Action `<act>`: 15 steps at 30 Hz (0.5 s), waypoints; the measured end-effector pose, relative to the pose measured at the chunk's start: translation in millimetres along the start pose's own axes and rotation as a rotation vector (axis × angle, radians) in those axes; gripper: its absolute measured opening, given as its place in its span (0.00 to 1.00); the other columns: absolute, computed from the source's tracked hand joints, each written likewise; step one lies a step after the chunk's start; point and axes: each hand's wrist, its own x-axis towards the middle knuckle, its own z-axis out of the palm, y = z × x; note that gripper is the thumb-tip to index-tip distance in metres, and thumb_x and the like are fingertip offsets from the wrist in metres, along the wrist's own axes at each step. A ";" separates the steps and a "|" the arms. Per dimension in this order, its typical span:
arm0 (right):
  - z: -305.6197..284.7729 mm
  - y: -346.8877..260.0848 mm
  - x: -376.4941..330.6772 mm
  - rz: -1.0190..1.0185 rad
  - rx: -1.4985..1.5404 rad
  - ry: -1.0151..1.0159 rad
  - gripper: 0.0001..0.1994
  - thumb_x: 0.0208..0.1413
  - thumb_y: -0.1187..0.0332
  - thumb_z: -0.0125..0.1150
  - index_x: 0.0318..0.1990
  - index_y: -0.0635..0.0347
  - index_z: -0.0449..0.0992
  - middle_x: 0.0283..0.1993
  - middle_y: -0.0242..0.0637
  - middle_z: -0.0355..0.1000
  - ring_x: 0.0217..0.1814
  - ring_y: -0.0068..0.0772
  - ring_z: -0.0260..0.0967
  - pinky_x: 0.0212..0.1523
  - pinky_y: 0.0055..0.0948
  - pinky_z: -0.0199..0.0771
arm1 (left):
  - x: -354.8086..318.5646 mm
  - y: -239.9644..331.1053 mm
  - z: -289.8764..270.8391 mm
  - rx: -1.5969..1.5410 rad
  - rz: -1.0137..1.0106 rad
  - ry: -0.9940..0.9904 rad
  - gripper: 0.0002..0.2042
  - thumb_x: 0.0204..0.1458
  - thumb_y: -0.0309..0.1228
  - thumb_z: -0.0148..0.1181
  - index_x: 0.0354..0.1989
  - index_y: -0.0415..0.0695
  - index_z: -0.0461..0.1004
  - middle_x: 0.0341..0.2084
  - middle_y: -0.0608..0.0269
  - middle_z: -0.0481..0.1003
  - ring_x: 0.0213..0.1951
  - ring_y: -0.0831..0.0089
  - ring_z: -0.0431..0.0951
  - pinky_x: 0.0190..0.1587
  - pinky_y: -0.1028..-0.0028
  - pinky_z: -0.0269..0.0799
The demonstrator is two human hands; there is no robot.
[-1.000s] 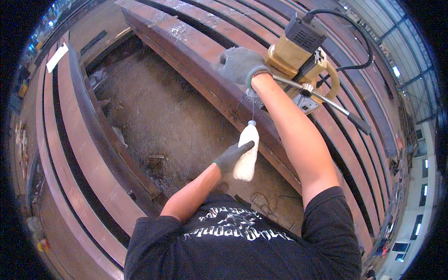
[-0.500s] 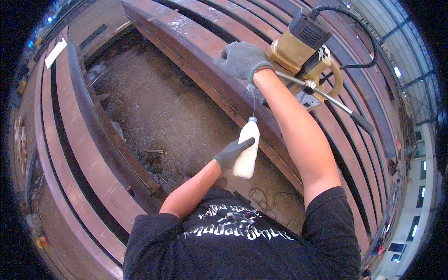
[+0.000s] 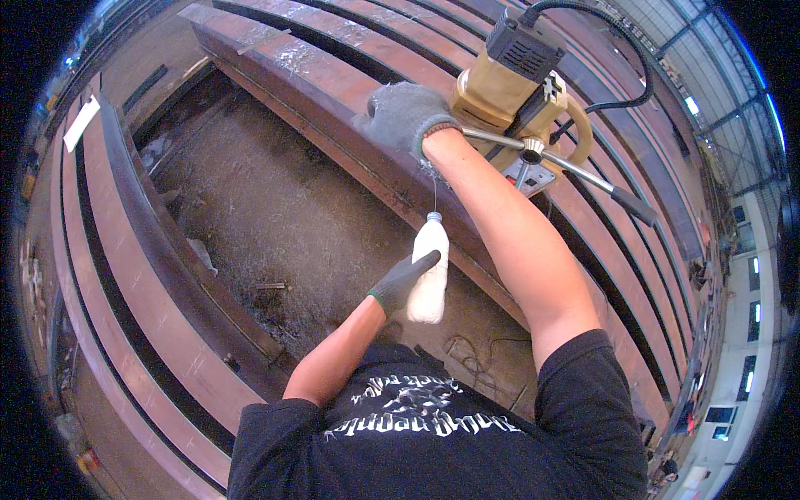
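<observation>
My left hand [image 3: 400,282], in a dark glove, holds a white plastic bottle [image 3: 428,268] upright just below the steel beam [image 3: 333,92]; a thin stream rises from its tip toward the drill. My right hand [image 3: 402,115], in a grey glove, grips the side of a tan magnetic drill [image 3: 512,92] standing on the rusty beam. The drill has a black motor cap, a black cable and long feed-handle bars [image 3: 583,175] pointing right. The drill bit is hidden behind my right forearm.
Several long rusty steel beams run side by side from the lower left to the upper right. Between them lies a dusty concrete floor [image 3: 275,225] strewn with metal chips and scraps. A thin cable [image 3: 471,358] loops on the floor near my body.
The view has shifted slightly. Both hands keep their hold, the bottle staying under the beam and the right hand on the drill.
</observation>
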 end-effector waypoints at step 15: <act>2.0 -2.0 2.4 -0.021 -0.013 -0.005 0.27 0.60 0.43 0.53 0.45 0.56 0.87 0.50 0.51 0.82 0.53 0.54 0.80 0.56 0.48 0.79 | 7.9 -8.7 -6.9 0.045 0.039 0.015 0.27 0.61 0.54 0.64 0.55 0.43 0.76 0.42 0.63 0.81 0.39 0.73 0.80 0.43 0.69 0.79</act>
